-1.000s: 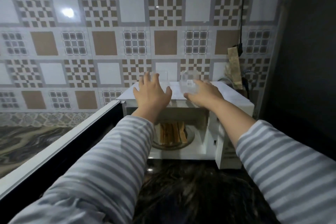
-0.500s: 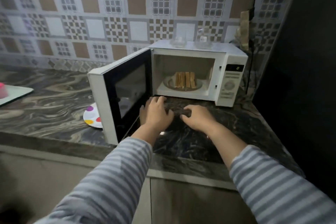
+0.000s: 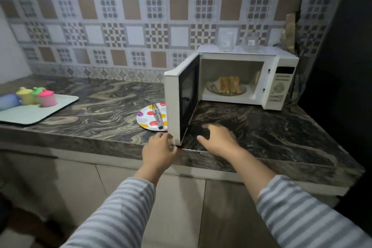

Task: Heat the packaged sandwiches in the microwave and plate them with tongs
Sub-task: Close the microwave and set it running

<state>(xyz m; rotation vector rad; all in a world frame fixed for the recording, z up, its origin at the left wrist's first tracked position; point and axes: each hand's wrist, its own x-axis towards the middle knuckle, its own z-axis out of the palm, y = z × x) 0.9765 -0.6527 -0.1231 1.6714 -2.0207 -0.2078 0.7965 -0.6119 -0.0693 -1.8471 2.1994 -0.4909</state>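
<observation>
Altogether one white microwave (image 3: 247, 78) stands on the dark marbled tabletop (image 3: 261, 133), its door (image 3: 182, 98) swung wide to the left. Inside, on the single glass turntable (image 3: 213, 88), sit the sandwiches (image 3: 230, 84): toasted slices stood on edge side by side, perhaps four, though the exact count is hard to tell. Two clear glass containers (image 3: 226, 42) rest on the microwave's top, near each other. Just left of the door lies one polka-dot plate (image 3: 146, 117), partly hidden behind the door, with one pair of metal tongs (image 3: 157, 116) lying across it. Farther left, one pale tray (image 3: 34, 111) carries four small coloured containers (image 3: 47, 97), blue, yellow, green and pink, bunched together. Two hands show, both in grey-striped sleeves. The left hand (image 3: 159, 152) is at the lower near corner of the door, fingers curled around its edge and holding nothing else. The right hand (image 3: 218, 139) hovers over the bare tabletop in front of the microwave, fingers spread wide and empty.
</observation>
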